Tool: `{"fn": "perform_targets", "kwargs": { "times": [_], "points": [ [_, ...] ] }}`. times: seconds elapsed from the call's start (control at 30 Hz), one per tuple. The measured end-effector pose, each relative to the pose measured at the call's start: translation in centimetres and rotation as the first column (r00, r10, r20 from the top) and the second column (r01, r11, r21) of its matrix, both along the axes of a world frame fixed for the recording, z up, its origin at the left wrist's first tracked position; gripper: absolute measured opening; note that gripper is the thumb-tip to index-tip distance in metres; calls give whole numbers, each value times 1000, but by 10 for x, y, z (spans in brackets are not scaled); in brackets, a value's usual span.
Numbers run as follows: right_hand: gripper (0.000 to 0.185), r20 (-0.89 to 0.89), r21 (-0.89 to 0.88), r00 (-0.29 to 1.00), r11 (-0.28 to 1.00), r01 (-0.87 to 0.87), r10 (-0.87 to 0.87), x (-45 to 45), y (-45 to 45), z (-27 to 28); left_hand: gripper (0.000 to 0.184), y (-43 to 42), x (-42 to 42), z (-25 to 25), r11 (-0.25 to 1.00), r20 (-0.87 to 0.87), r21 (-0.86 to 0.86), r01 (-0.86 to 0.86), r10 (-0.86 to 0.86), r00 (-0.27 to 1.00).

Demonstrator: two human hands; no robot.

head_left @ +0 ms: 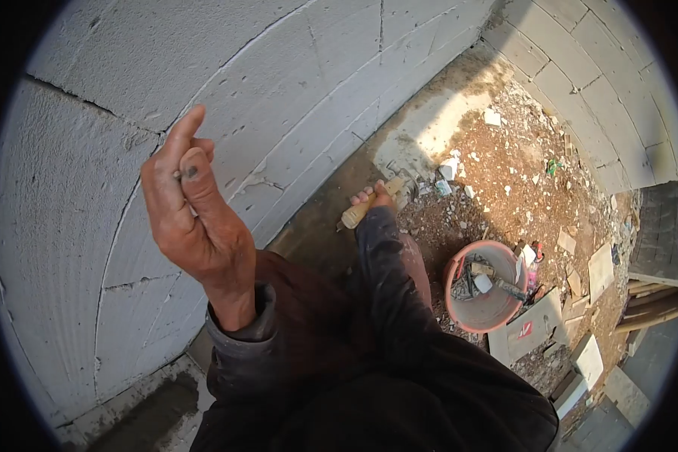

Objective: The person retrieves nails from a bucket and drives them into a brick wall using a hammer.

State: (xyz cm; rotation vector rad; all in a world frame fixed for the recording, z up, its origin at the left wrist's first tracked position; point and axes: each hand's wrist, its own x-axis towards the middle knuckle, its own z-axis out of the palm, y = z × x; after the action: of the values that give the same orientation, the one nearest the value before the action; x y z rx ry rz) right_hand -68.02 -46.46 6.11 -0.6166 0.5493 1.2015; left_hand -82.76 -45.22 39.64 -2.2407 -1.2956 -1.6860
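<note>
My left hand (196, 196) is raised at the left, in front of the grey block wall (294, 105). Its fingers are bent with the thumb pressed against them. A small speck shows by the thumb, and I cannot make out what, if anything, is pinched there. Lower down and nearer the middle, my right hand (377, 197) is closed around a yellowish, chunky, handle-like tool (356, 215). The tool lies slantwise, and its far end reaches past the fingers towards the rubble. Its exact kind is unclear.
Right of my right arm stands a reddish bucket (478, 328) with tools and scraps inside. Rubble (520, 181) and white block chips cover the ground. Flat boards (531, 328) lie beside the bucket. Another block wall (587, 68) closes off the far right, with timber (655, 305) below it.
</note>
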Motion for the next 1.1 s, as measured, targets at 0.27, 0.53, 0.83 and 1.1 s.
{"fn": "perform_targets", "kwargs": {
  "times": [0.27,0.53,0.83,1.1],
  "points": [
    [11,-23,-32,983,983,180,-181,-24,31,19,29,-4,-252,96,599,-423,788,-145,697,579],
    [10,92,-16,992,996,91,-90,-28,78,14,21,-1,-358,78,580,-402,790,-197,734,547],
    [14,130,63,991,998,31,-39,-36,71,-7,19,-5,-353,72,844,-228,533,-66,219,949],
    [15,189,-7,969,987,162,-158,-30,46,-12,46,0,-273,104,691,-691,714,114,669,274]
  ]
}}
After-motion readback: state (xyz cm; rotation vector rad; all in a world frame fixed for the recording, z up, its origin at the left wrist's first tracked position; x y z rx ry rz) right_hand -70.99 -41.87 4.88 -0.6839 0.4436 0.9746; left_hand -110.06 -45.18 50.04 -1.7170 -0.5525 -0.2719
